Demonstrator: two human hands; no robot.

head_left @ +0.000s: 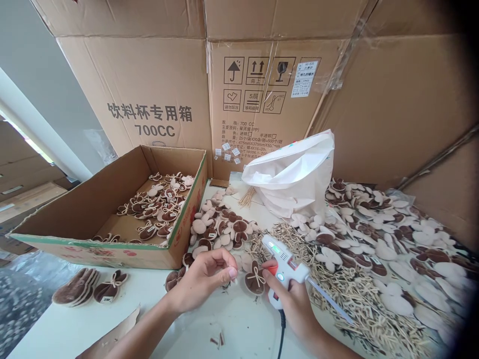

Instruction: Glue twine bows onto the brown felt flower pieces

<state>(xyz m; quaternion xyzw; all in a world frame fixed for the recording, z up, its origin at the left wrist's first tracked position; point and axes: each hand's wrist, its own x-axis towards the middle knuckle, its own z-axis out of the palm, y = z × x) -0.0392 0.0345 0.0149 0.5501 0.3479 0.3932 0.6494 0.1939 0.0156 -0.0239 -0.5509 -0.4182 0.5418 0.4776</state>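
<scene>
A white hot glue gun (290, 271) with a glue stick out of its back is gripped in my right hand (297, 306), with a finger at its orange trigger. My left hand (205, 276) is closed in a pinch. A tiny pale bit shows at its fingertips, too small to name. Between the hands, a brown plush piece with a cream string bow (255, 285) lies on the white table (209, 329), right beside my right fingers. More brown and cream plush pieces (224, 224) are heaped behind, partly covered by my left hand.
An open cardboard box (130, 258) at left holds finished-looking bowed pieces. Near its front lie a plush stack (77, 286) and one bowed piece (110, 286). Many cut strings (359, 299) and a large plush heap (404, 234) spread at right. A white bag (292, 179) stands behind.
</scene>
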